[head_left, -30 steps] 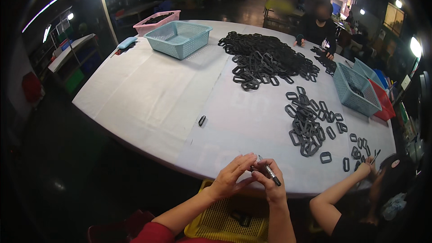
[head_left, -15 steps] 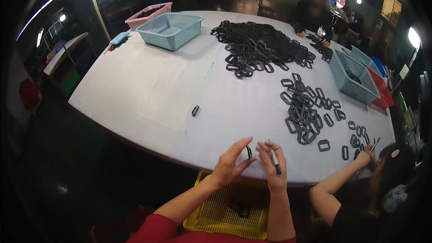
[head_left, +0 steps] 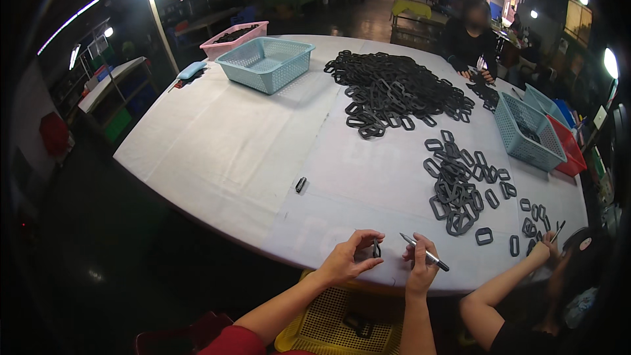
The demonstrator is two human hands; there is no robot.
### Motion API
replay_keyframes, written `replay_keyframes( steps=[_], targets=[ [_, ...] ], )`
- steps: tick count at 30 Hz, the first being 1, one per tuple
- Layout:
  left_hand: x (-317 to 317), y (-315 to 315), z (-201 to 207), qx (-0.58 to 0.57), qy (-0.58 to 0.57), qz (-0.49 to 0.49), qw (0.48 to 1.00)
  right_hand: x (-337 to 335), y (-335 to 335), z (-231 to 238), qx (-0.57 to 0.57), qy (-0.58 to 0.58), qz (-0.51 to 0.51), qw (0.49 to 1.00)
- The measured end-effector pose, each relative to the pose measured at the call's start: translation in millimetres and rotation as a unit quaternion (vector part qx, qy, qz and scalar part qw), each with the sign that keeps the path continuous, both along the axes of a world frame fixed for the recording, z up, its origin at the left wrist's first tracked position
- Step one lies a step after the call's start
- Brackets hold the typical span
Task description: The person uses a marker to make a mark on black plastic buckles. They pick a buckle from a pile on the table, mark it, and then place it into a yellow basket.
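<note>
My left hand [head_left: 342,261] pinches a black plastic ring frame [head_left: 376,248] between thumb and fingers, seen nearly edge-on, over the table's near edge. To its right, my right hand [head_left: 420,275] grips a grey marker pen [head_left: 427,255]; its slim end points up and left toward the frame, and its black end sticks out to the lower right. Pen and frame are apart. Past my hands lies a loose pile of similar black frames [head_left: 453,187]. A larger heap of them [head_left: 394,89] covers the far middle of the white table [head_left: 223,144].
A yellow basket [head_left: 314,332] with a few black frames sits below the table edge. Blue baskets [head_left: 263,79] [head_left: 526,148], a pink one [head_left: 217,47] and a red one [head_left: 570,151] line the table. A small dark piece [head_left: 301,185] lies alone. Co-workers sit right and far right.
The view has shifted, so the table appears lower and further right. In my right hand the pen has tilted from steep to slanting, its slim end now toward the left hand.
</note>
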State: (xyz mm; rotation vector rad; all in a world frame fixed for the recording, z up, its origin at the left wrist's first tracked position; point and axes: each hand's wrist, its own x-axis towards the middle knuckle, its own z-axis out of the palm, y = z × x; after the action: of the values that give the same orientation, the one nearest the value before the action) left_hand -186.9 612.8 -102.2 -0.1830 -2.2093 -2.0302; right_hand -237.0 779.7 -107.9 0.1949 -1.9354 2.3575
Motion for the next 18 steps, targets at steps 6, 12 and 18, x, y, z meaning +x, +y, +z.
replay_keyframes(
  steps=[6,12,18],
  targets=[
    [2,2,10,-0.057,0.004,0.023,0.998,2,-1,7,0.021,0.015,-0.014,1.000],
    [0,3,3,-0.008,0.009,0.007,1.000,4,6,-1,0.004,-0.001,0.010,1.000],
    [2,2,1,0.024,0.007,-0.016,1.000,4,4,4,-0.021,-0.015,0.003,1.000]
  ],
)
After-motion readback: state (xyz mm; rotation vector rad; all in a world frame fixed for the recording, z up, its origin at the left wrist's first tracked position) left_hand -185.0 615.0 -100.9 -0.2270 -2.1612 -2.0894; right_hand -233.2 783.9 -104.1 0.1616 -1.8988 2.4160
